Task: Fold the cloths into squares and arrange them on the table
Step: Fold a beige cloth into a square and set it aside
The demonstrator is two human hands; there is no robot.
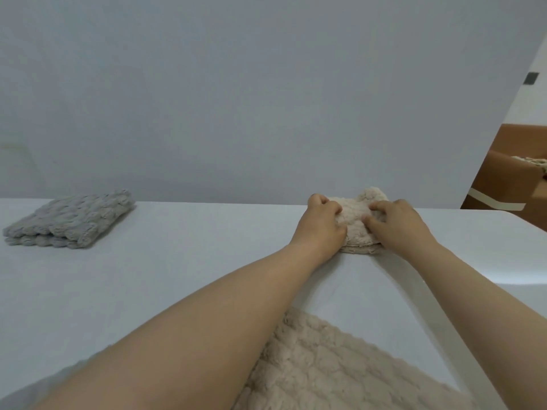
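A small folded beige cloth (356,229) lies on the white table (192,261) near its far edge, right of centre. My left hand (321,226) grips its left side with curled fingers. My right hand (399,224) grips its right side, fingers curled into the fabric. A folded grey cloth (69,218) sits at the far left of the table. A larger beige cloth (331,368) lies spread flat at the near edge, partly under my left forearm.
A blank white wall (236,99) rises right behind the table. At the far right, past the table's corner, stands a brown cardboard box (509,179) with more beige cloth inside.
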